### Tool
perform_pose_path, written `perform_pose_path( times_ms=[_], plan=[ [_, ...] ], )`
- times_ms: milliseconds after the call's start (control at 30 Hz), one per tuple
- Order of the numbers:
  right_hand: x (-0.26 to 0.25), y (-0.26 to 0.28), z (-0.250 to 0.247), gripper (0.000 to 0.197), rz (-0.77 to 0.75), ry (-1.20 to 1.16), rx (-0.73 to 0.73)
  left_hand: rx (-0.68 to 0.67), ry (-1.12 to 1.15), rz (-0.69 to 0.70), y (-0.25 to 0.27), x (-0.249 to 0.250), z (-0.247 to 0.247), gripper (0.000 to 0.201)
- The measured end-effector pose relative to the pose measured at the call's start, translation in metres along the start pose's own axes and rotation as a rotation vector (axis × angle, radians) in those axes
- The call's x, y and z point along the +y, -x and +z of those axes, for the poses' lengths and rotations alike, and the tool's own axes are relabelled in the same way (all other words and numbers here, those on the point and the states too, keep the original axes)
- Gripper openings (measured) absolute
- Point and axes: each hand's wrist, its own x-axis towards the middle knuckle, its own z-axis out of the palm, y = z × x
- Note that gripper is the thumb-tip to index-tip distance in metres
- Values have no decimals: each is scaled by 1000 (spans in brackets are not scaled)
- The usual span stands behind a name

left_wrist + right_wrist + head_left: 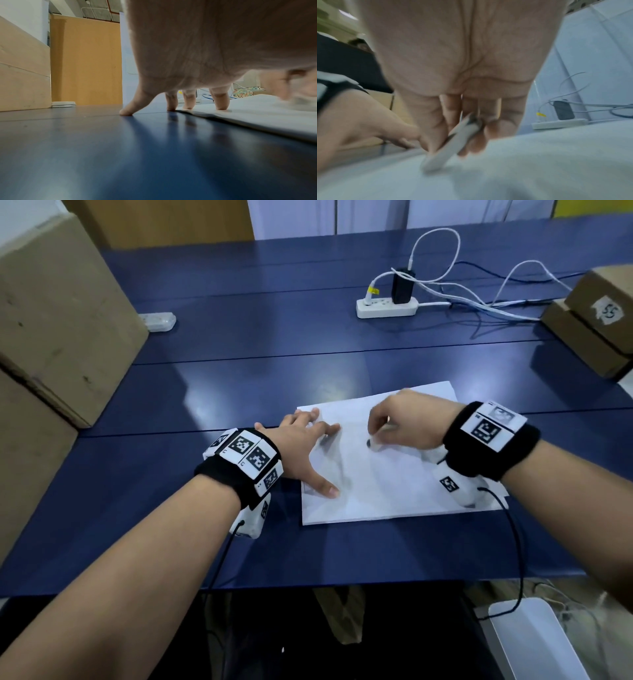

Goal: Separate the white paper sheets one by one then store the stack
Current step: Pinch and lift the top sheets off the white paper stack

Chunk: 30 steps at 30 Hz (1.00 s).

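Paper (394, 484) lies flat on the table (239, 392); my left hand (301, 450) presses its edge, fingers spread, while my right hand (407, 422) pinches a pen (453, 142).

The bench (239, 392) is a glossy dark blue, with pale reflections on it. The sheets (394, 484) are plain white. Both wristbands (493, 453) are black and carry white tiles printed with black square-code patterns. The pen (453, 140) in the right hand (407, 419) is pale grey-white with a dark tip. The boxes (58, 313) are plain brown cardboard; one (603, 299) bears a white label with dark handwriting. The power strip (387, 308) is white, the adapter (402, 285) in it is black, one plug has a yellow tag (373, 290), and the cables (479, 299) are white and black.
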Motion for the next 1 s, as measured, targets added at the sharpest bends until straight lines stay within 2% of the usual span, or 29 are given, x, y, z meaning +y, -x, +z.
perform_pose_path(
  times_ms=[33,67,167,200,233,333,367,400,533,567,633,700,733,800,900,1000],
  plan=[
    [2,-1,-1,7,32,-2,33,-1,0,0,0,1,0,127],
    [3,0,0,7,17,-2,0,-1,2,1,0,1,0,127],
    [-7,13,-1,11,-98,-7,-323,-5,7,2,0,0,0,127],
    [-10,16,-1,13,-106,-13,-386,-6,10,1,0,0,0,127],
    [-9,15,-1,13,-107,-15,-364,-7,11,1,0,0,0,126],
    [1,6,-3,7,-41,32,-69,-1,6,4,0,0,0,126],
    [4,5,-3,5,-10,35,-12,0,4,5,0,0,0,126],
    [6,7,-2,5,-1,30,-19,2,3,5,0,0,0,126],
    [-4,23,0,12,-101,-21,-390,-11,6,2,-1,-1,0,126],
    [-6,24,0,13,-109,-26,-402,-10,6,3,-1,-1,0,126],
    [-2,16,-1,10,-99,0,-248,-5,3,5,0,-1,0,125],
    [4,6,-1,9,-17,17,-30,0,-1,2,1,1,0,125],
    [6,3,-1,9,29,14,32,1,-2,-1,1,1,0,126],
    [6,3,1,10,32,20,-6,4,-4,0,2,2,0,126],
    [-5,13,4,14,-23,-3,-197,-4,-8,2,1,0,-1,127],
    [-8,18,8,15,5,-40,-193,-8,-22,10,0,-2,1,128]
  ],
)
